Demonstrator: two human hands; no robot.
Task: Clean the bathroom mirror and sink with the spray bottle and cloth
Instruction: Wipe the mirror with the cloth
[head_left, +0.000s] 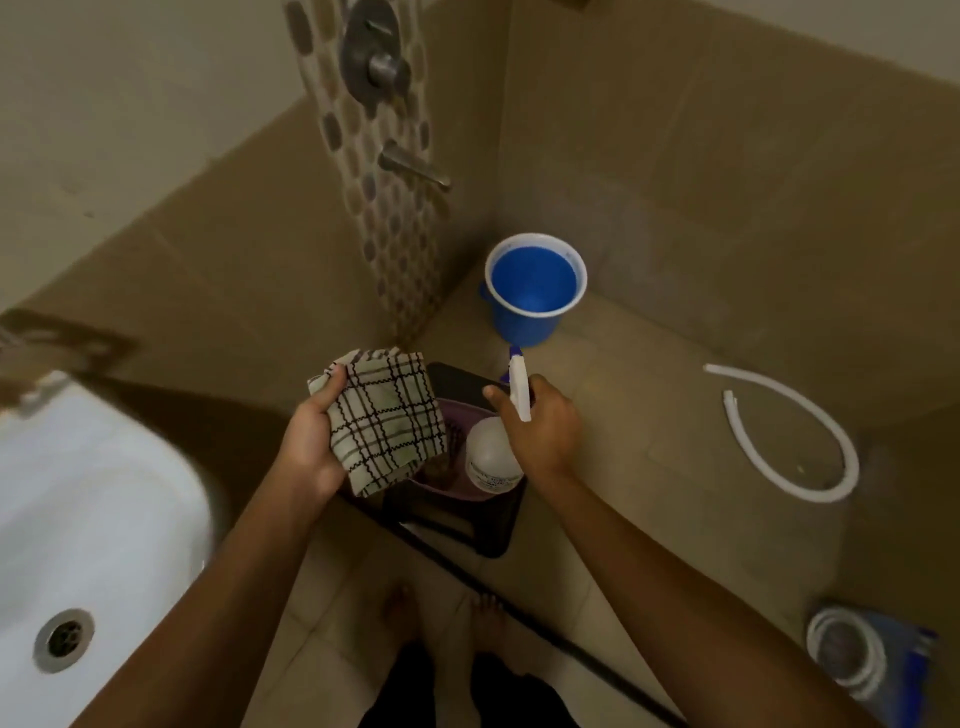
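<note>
My left hand (311, 436) grips a folded cream cloth (387, 421) with dark check lines. My right hand (545, 426) is closed around the neck of a white spray bottle (491, 457), whose white and blue trigger head (518, 382) sticks up above my fingers. Both hands are held out in front of me, above a dark stool. The white sink (93, 519) with its metal drain (63, 640) lies at the lower left. The mirror is not in view.
A dark stool (493, 525) carries a purple tub (452, 486) under my hands. A blue mug (535, 288) stands in the floor corner. A white hose (789, 431) lies on the floor at right, a blue bucket (872, 660) at lower right. Shower fittings (374, 57) are on the wall.
</note>
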